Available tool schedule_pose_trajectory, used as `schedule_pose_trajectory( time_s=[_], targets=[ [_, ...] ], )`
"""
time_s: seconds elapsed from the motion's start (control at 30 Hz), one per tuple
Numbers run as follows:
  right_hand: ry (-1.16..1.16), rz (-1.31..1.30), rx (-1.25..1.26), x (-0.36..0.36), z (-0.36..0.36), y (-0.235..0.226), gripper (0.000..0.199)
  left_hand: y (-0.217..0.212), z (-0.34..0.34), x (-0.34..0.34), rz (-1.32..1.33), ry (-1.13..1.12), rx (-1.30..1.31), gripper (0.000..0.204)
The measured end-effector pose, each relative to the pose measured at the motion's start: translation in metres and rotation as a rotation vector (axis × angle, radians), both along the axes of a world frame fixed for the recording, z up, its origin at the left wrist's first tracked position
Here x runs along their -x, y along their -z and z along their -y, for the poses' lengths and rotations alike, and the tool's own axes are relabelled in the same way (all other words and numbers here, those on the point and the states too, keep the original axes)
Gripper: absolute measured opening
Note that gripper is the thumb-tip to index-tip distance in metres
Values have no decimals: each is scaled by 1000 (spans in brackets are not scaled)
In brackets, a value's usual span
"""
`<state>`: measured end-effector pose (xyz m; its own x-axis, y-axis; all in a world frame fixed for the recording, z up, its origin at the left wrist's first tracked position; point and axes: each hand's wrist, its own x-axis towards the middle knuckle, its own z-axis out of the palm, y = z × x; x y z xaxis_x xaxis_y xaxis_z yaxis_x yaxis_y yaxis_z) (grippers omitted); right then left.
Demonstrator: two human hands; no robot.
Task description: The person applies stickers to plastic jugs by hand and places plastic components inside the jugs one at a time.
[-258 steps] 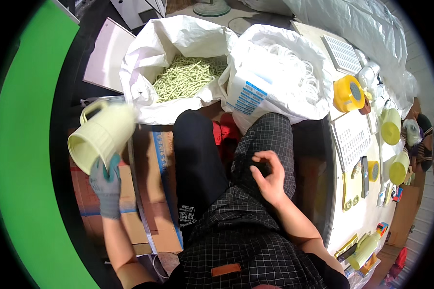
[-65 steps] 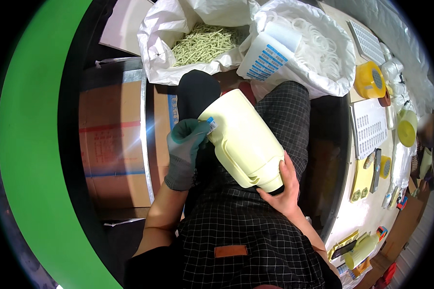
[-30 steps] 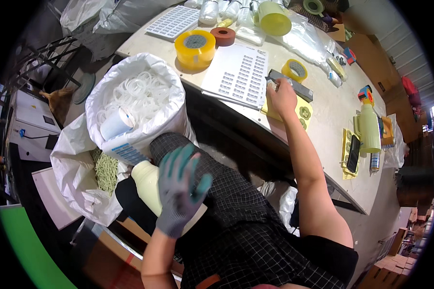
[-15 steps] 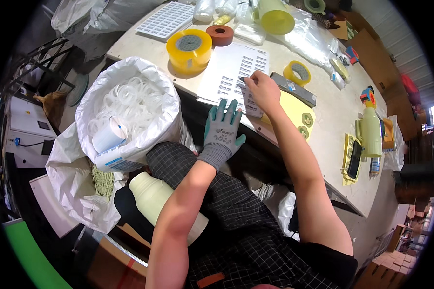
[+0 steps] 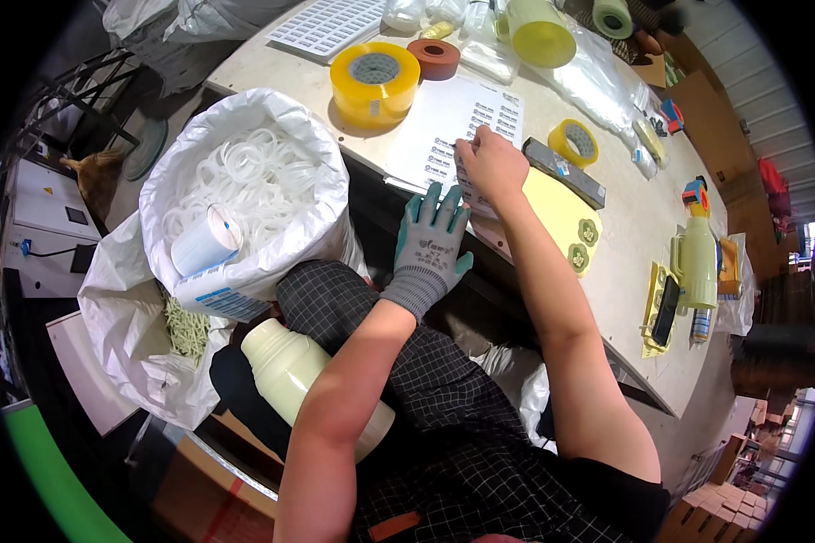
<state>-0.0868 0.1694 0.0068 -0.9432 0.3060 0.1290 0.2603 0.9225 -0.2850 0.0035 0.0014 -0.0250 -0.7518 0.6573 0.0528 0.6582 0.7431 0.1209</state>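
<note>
A stack of white sheets printed with rows of small black labels (image 5: 423, 136) lies at the table's near edge. My left hand (image 5: 429, 233), in a grey glove with teal fingertips, is open, fingers spread against the stack's near edge. My bare right hand (image 5: 495, 166) rests over the label rows, thumb and fingers pinched together. Whatever may be between those fingertips is too small to make out. Across my lap, under my left forearm, lies a pale green plastic vessel (image 5: 285, 366) with a narrower neck.
Left of my leg stands a white sack (image 5: 335, 204) of clear plastic rings (image 5: 267, 172). Yellow tape rolls (image 5: 376, 113) (image 5: 573, 143), a brown roll (image 5: 435, 59), a long grey box (image 5: 563, 172) and a yellow sheet (image 5: 552, 213) surround the labels. Another pale green vessel (image 5: 697, 262) stands right.
The view has shifted slightly, so the table things sit a little further right. My right hand stays pinched over the labels with its fingers drawn in a little; my left stays spread at the edge.
</note>
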Motion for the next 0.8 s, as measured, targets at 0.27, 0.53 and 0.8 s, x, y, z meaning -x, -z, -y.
schedule_pose_trajectory(
  time_s=[0.27,0.53,0.8],
  targets=[
    [-167,-26,711,-14,15,-9,48,-40,5,3,155,-19,111,78],
    [-708,324,1125,-118,127,-15,33,-95,122,-147,61,-52,-339,39],
    [-998,578,819,-170,203,-16,41,-48,207,-274,-272,-714,-482,53]
  ],
)
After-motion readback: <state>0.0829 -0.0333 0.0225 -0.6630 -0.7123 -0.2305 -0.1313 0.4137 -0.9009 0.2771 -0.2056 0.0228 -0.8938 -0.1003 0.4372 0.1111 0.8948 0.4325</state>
